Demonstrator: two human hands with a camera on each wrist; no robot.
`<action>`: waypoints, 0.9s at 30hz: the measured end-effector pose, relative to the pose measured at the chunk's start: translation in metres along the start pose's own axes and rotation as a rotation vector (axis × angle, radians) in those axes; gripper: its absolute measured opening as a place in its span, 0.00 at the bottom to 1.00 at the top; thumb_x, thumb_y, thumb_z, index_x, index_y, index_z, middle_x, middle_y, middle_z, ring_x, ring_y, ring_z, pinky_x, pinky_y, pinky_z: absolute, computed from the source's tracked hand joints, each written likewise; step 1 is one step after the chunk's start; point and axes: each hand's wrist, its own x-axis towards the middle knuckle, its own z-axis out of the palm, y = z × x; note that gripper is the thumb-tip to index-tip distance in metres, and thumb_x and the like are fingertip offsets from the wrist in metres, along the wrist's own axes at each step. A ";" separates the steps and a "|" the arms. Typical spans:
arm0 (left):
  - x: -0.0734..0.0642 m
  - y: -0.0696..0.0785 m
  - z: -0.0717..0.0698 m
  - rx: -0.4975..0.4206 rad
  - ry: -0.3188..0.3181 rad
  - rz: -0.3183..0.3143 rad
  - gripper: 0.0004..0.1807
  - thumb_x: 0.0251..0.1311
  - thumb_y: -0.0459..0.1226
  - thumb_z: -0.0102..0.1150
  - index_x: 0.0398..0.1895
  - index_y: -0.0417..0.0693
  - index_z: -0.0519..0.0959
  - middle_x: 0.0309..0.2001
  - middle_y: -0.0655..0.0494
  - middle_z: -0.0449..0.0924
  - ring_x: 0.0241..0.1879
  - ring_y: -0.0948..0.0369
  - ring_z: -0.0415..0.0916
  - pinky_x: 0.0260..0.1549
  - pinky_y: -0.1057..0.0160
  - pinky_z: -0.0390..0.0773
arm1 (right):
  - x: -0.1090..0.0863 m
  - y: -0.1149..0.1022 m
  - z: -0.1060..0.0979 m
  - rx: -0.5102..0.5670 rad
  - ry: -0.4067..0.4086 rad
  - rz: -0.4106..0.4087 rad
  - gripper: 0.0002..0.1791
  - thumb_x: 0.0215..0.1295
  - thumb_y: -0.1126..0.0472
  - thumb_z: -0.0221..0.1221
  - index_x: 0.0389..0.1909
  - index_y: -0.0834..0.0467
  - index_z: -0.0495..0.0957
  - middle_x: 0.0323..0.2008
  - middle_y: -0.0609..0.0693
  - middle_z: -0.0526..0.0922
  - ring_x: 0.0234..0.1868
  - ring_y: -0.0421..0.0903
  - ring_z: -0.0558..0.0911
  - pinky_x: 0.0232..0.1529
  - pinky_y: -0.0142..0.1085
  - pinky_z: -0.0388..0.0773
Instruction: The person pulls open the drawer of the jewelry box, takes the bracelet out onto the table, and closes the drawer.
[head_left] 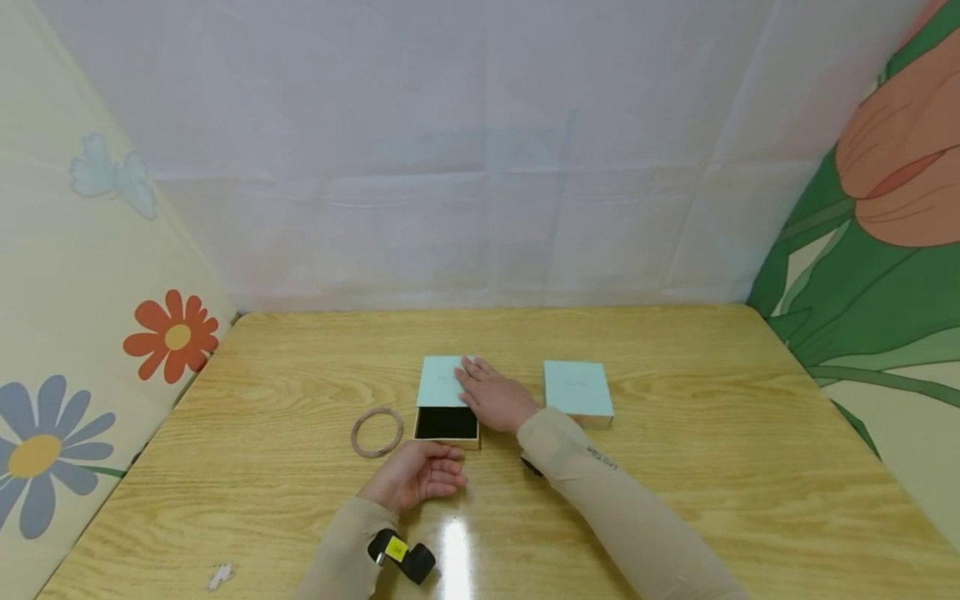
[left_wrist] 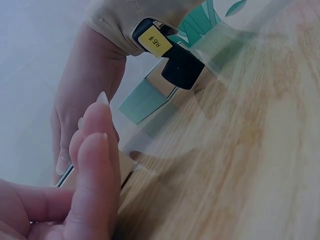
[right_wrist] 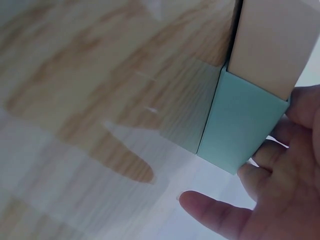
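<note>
A drawer-style gift box stands mid-table, its pale blue sleeve (head_left: 437, 385) at the back and its black-lined beige drawer (head_left: 447, 423) pulled partly out towards me. My right hand (head_left: 497, 399) rests on the sleeve's top with fingers extended; in the right wrist view its fingers lie along the blue sleeve (right_wrist: 240, 120) and the thumb sticks out free. Just at the drawer's front edge is my left hand (head_left: 423, 477), fingers loosely bent and nothing in them. The left wrist view shows those fingers (left_wrist: 95, 165) beside the beige drawer front.
A pinkish round bangle (head_left: 354, 433) lies on the wooden table (head_left: 300, 367), left of the box. To the right sits a second pale blue box (head_left: 577, 389), closed. A small whitish scrap (head_left: 221, 577) is near the front left. A white sheet hangs behind the table.
</note>
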 end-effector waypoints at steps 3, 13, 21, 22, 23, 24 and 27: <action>0.000 0.000 0.000 0.000 -0.004 0.000 0.14 0.70 0.30 0.36 0.40 0.35 0.76 0.23 0.56 0.80 0.25 0.64 0.82 0.26 0.71 0.81 | 0.000 0.000 0.000 0.007 0.006 0.001 0.27 0.79 0.54 0.42 0.74 0.60 0.56 0.75 0.55 0.51 0.75 0.52 0.49 0.72 0.43 0.52; 0.003 0.001 0.000 0.000 0.000 -0.017 0.14 0.70 0.29 0.37 0.36 0.37 0.76 0.23 0.56 0.80 0.24 0.63 0.82 0.25 0.71 0.81 | -0.001 0.001 0.002 0.022 0.022 -0.001 0.27 0.79 0.54 0.42 0.73 0.60 0.56 0.75 0.55 0.52 0.75 0.52 0.49 0.70 0.45 0.56; 0.002 0.003 0.000 -0.007 -0.006 -0.013 0.13 0.70 0.29 0.38 0.38 0.37 0.76 0.23 0.56 0.81 0.24 0.63 0.83 0.26 0.72 0.81 | 0.000 0.001 0.002 0.014 0.024 0.001 0.27 0.79 0.54 0.42 0.73 0.60 0.56 0.75 0.54 0.52 0.75 0.51 0.49 0.70 0.44 0.56; 0.002 0.003 0.000 -0.006 -0.006 -0.012 0.13 0.70 0.29 0.37 0.37 0.38 0.76 0.23 0.56 0.81 0.24 0.63 0.83 0.26 0.72 0.81 | 0.000 0.001 0.002 0.012 0.023 0.001 0.27 0.79 0.54 0.42 0.74 0.59 0.56 0.75 0.54 0.52 0.75 0.51 0.49 0.70 0.44 0.56; 0.003 0.003 0.000 -0.006 -0.005 -0.012 0.13 0.70 0.29 0.37 0.37 0.38 0.76 0.23 0.56 0.81 0.24 0.63 0.82 0.26 0.72 0.81 | 0.000 0.001 0.002 0.009 0.021 0.002 0.27 0.79 0.54 0.41 0.74 0.59 0.56 0.75 0.54 0.51 0.75 0.51 0.49 0.70 0.44 0.55; 0.003 0.003 0.000 -0.004 -0.004 -0.013 0.13 0.70 0.29 0.37 0.37 0.38 0.76 0.23 0.56 0.81 0.25 0.63 0.82 0.26 0.72 0.81 | 0.000 0.001 0.002 0.006 0.019 0.002 0.27 0.79 0.54 0.41 0.74 0.59 0.55 0.75 0.54 0.51 0.75 0.51 0.49 0.71 0.44 0.55; 0.004 0.002 -0.001 0.002 0.000 -0.016 0.14 0.70 0.29 0.37 0.36 0.39 0.76 0.23 0.56 0.80 0.25 0.63 0.82 0.26 0.72 0.81 | 0.001 0.001 0.002 0.006 0.017 0.003 0.28 0.79 0.53 0.41 0.74 0.59 0.55 0.75 0.54 0.51 0.75 0.51 0.48 0.71 0.44 0.54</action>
